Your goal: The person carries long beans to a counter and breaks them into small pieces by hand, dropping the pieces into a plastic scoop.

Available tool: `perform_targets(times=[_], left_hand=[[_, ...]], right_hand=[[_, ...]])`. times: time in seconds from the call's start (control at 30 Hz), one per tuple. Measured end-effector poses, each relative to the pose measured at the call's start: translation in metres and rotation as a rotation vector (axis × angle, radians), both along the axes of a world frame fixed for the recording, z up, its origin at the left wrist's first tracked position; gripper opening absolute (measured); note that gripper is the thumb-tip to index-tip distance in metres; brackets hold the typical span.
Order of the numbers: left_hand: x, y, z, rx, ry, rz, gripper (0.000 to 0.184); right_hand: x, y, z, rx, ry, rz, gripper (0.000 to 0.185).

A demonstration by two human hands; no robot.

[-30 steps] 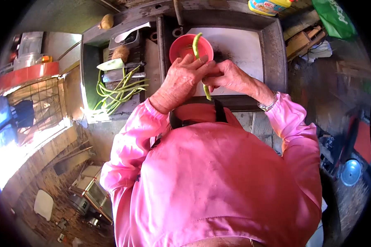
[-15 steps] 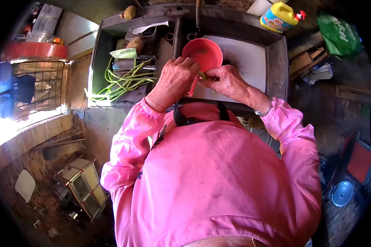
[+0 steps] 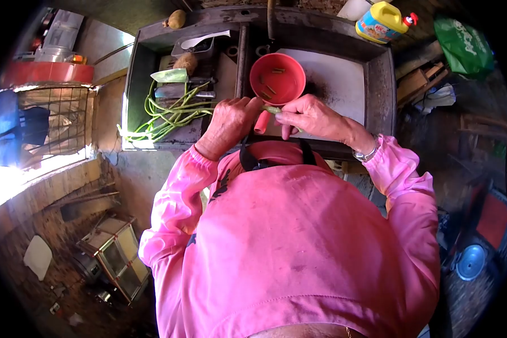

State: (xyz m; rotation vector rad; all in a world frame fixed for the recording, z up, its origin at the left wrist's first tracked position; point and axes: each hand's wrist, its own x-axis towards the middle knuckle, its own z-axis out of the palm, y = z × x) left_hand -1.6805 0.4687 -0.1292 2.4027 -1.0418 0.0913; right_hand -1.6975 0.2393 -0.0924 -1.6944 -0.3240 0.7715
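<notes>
Between my two hands, just below the rim of a red dipper (image 3: pixel 290 87), a short length of green bean (image 3: pixel 272 110) spans the fingertips. My left hand (image 3: pixel 229 125) is closed, its fingertips at the bean's left end. Thumb and fingers of my right hand (image 3: pixel 315 117) pinch the other end. A few cut bean pieces (image 3: pixel 271 89) lie inside the dipper, whose handle (image 3: pixel 261 122) points toward me. Left of my left hand, a bundle of long green beans (image 3: pixel 172 117) lies in the left basin, beside a cleaver (image 3: pixel 169 75) and a second knife (image 3: pixel 170 90).
A divider (image 3: pixel 243 53) separates the two dark basins. A clear tub (image 3: pixel 194 45) with a white spoon (image 3: pixel 205 38) and a brown round root (image 3: pixel 185 63) stand at the left basin's back. A yellow detergent bottle (image 3: pixel 384 22) stands on the back right rim.
My hands have drawn slightly down from over the dipper and apart, showing the bean between them. More cut pieces inside the dipper are visible now.
</notes>
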Motion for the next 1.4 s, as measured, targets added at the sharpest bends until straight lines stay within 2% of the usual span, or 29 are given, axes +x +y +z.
perform_targets(times=[0.03,0.13,0.47,0.57,0.67,0.87,0.97,1.03,1.13,1.27,1.33,1.37,1.4], left_hand=[[-0.001,0.0,0.0,-0.025,0.033,-0.002,0.012],[-0.002,-0.001,0.004,-0.124,0.161,0.029,0.011],[0.009,-0.006,0.028,-0.236,0.39,0.081,0.011],[0.012,-0.006,0.032,-0.225,0.375,0.08,0.01],[0.012,-0.005,0.032,-0.202,0.365,0.087,0.01],[0.01,-0.003,0.034,-0.193,0.39,0.087,0.018],[0.009,-0.008,0.044,-0.303,0.528,0.106,0.021],[0.007,-0.014,0.049,-0.377,0.636,0.112,0.022],[0.003,-0.01,0.046,-0.357,0.741,0.142,0.019],[0.0,0.001,0.032,-0.339,0.586,0.113,0.018],[-0.001,0.025,0.011,-0.369,0.505,0.175,0.016],[-0.001,0.036,0.016,-0.367,0.782,0.262,0.016],[0.0,0.042,0.017,-0.37,0.895,0.281,0.019]], right_hand=[[0.001,0.0,0.002,0.084,0.147,-0.009,0.034],[0.005,-0.005,0.012,0.226,0.252,-0.075,0.036],[0.008,0.004,0.012,0.441,0.296,-0.337,0.037],[0.009,0.006,0.016,0.294,0.103,-0.335,0.037],[0.007,0.006,0.015,0.255,0.06,-0.371,0.036],[0.014,0.001,0.007,0.12,-0.145,-0.227,0.036],[0.016,0.004,0.017,0.1,-0.154,-0.172,0.036],[0.015,0.006,0.016,0.159,-0.058,-0.182,0.034],[0.012,0.007,0.011,0.182,-0.019,-0.186,0.032],[0.01,0.001,0.01,0.182,0.038,-0.246,0.03],[0.028,-0.034,-0.006,0.126,-0.075,-0.459,0.034],[0.035,-0.045,-0.005,0.1,-0.067,-0.503,0.035],[0.041,-0.051,-0.003,0.074,-0.058,-0.549,0.035]])
